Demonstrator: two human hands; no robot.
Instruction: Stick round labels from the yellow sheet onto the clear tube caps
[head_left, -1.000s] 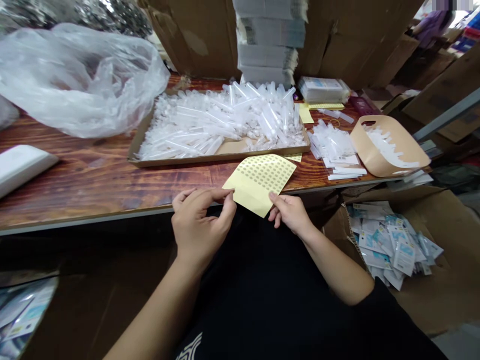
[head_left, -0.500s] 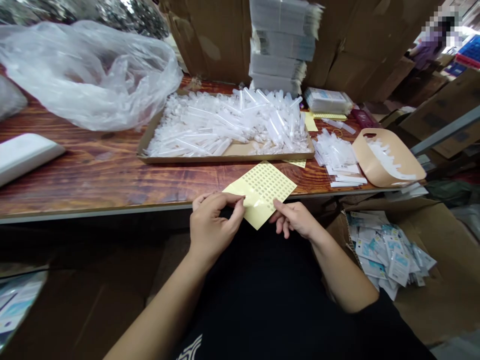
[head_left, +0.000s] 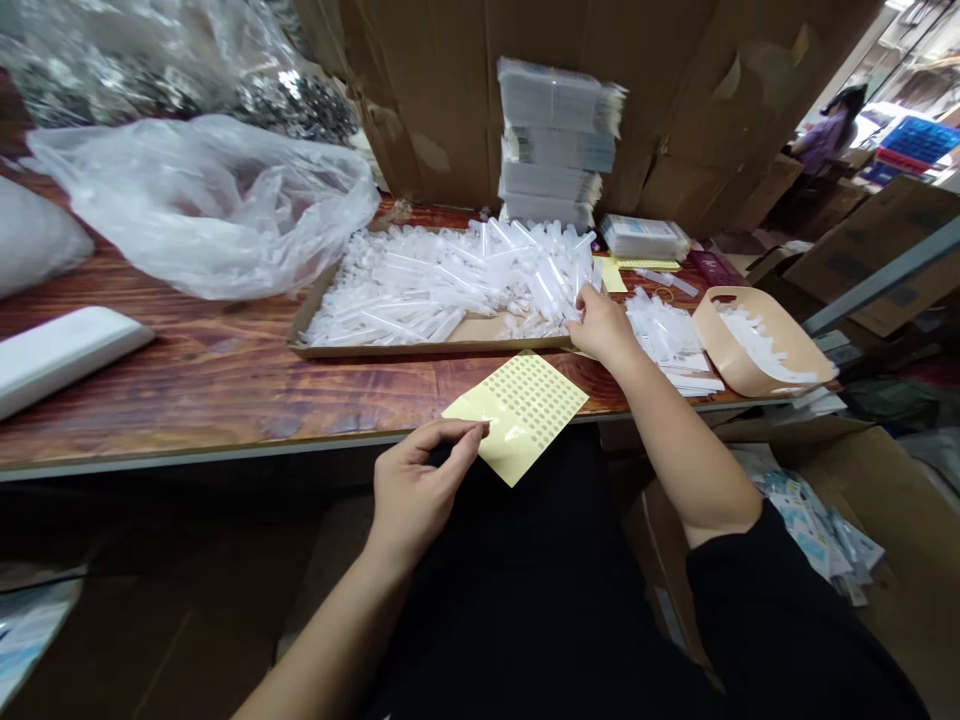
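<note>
My left hand (head_left: 417, 483) pinches the near-left edge of a yellow sticker sheet (head_left: 523, 410) that overhangs the table's front edge. My right hand (head_left: 603, 325) reaches out over the right end of a flat cardboard tray (head_left: 375, 349) heaped with clear plastic tubes (head_left: 457, 282). Its fingers curl among the tubes at the tray's right corner; whether they hold one is hidden.
A crumpled clear plastic bag (head_left: 210, 200) lies at the left on the wooden table (head_left: 187, 380). A stack of packed sleeves (head_left: 555, 150) stands behind the tray. A beige basket (head_left: 757, 345) and loose packets lie right. A carton of printed packets (head_left: 825, 530) sits below.
My right hand let go of the sticker sheet and moved forward to the tray's right end. The left hand kept its pinch on the sheet. The camera tilted up slightly.
</note>
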